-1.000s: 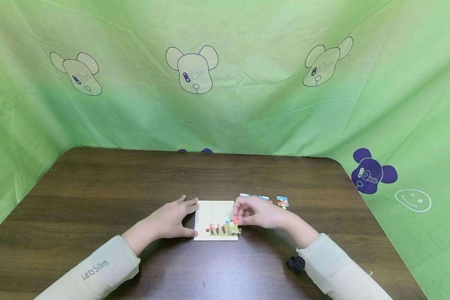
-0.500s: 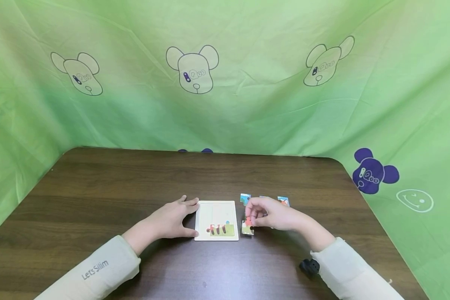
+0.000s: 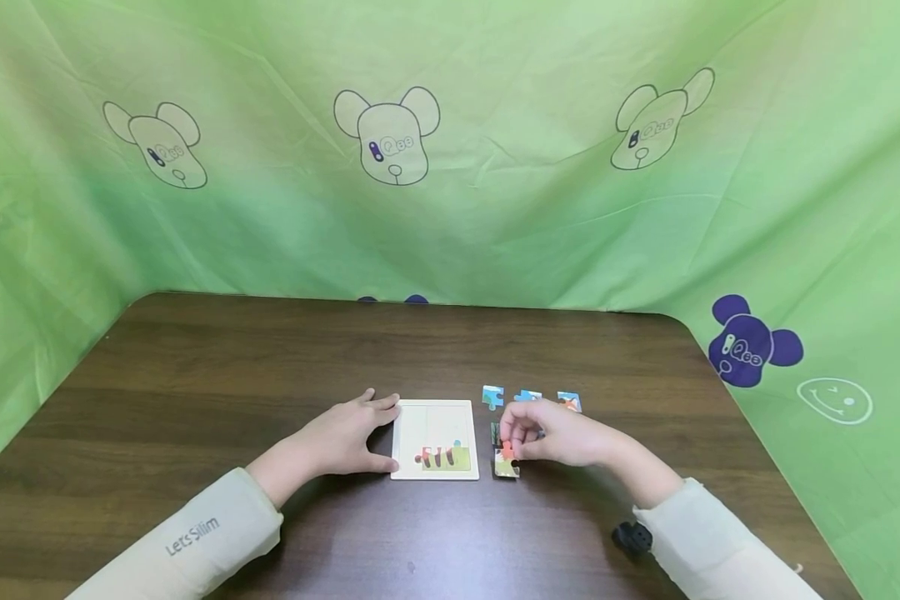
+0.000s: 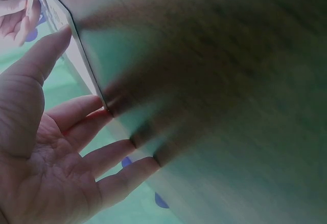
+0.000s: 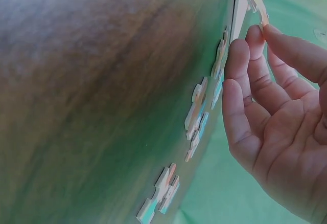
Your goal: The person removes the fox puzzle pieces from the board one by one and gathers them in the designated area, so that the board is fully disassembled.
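A pale puzzle tray (image 3: 412,425) lies on the table, with joined puzzle pieces (image 3: 457,459) showing a striped figure on green along its lower part. My left hand (image 3: 343,437) rests against the tray's left side. Its thumb and index finger touch the edge in the left wrist view, the other fingertips on the tabletop. Right of the tray, my right hand (image 3: 558,431) pinches a red, white and green puzzle piece (image 3: 506,463) between thumb and fingertips. The right wrist view shows that held piece (image 5: 257,3) near the tray's rim, tilted on edge.
Behind the right hand lie loose pieces: a blue one (image 3: 492,397), another blue one (image 3: 528,396) and a blue-orange one (image 3: 569,400). A dark-patterned piece (image 3: 496,433) is partly hidden by the fingers. A green printed cloth (image 3: 390,233) hangs behind the brown table (image 3: 307,350).
My right hand has moved right, carrying the pinched piece from over the tray's lower right corner to beside the tray. More loose pieces show behind it. The left hand stays put.
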Available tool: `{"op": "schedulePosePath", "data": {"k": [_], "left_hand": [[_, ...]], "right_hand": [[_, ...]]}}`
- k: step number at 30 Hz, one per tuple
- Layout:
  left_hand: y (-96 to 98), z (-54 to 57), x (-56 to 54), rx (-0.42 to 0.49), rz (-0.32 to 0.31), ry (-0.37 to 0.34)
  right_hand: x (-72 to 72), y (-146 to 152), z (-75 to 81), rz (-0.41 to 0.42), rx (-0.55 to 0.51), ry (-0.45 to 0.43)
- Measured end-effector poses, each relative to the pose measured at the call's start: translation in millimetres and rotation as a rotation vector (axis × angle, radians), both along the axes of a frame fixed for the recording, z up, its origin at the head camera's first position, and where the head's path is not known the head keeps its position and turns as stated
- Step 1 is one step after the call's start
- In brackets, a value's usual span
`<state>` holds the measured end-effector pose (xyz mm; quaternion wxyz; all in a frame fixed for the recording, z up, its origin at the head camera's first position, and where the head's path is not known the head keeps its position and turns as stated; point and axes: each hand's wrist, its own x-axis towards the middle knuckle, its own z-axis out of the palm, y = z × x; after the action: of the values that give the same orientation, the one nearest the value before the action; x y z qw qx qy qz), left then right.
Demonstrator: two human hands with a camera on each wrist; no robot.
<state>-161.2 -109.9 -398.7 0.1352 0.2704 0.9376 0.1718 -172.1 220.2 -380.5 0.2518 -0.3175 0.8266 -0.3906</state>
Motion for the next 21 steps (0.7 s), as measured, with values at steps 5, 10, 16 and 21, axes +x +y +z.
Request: {"op": "schedulePosePath", "data": {"k": [5,10,16,21], "left_hand": [[0.0,0.8,0.1,0.006,-0.001,-0.002],[0.0,0.3,0.0,0.007,0.001,-0.001],[0.1,-0.4,0.0,0.002,-0.001,-0.003],[0.0,-1.1,-0.1,0.000,0.006,-0.001]], "right_hand": [[2.7,0.3,-2.4,0.008,0.002,-0.039],[3.6,0.0,-4.7,0.008,0.010,-0.042],[4.5,0.1,-4.6,0.006,0.035,-0.023],[5.0,0.3,-4.0,0.002,0.056,-0.003]]}}
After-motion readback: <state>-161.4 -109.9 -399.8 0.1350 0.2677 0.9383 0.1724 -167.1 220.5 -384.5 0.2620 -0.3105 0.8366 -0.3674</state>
